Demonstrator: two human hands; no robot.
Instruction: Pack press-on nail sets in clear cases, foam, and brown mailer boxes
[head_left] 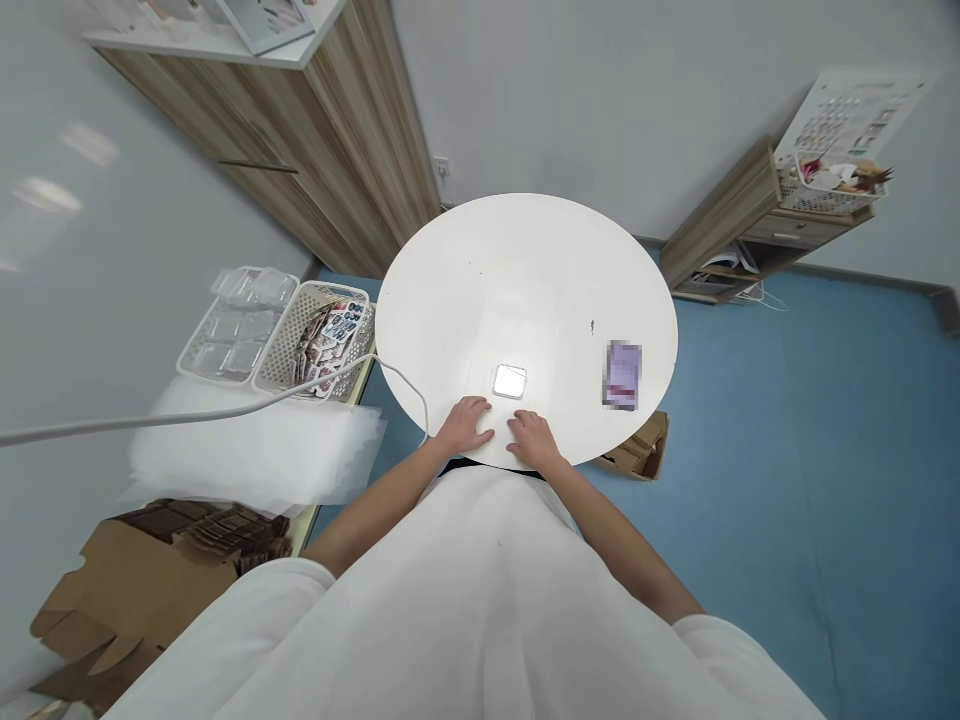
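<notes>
Both my hands rest on the near part of a round white table (pixel 525 260). My left hand (pixel 465 426) lies with its fingers stretched out and its thumb apart. Beside it, my right hand (pixel 532 439) lies in the same way, fingers spread, and a small gap separates the two. Just beyond my fingertips is a small square, shiny, clear-edged case (pixel 510 381), flat on the table; neither hand holds it. A pixelated purple rectangular item (pixel 622 375) lies farther to the right.
A white cable (pixel 330 376) crosses from the left onto the table's edge. On the left stand a basket of printed packets (pixel 330 345), a basket of clear boxes (pixel 240 325), plastic sheets (pixel 255 440) and cardboard (pixel 142 580). A cardboard box (pixel 637 448) sits below right.
</notes>
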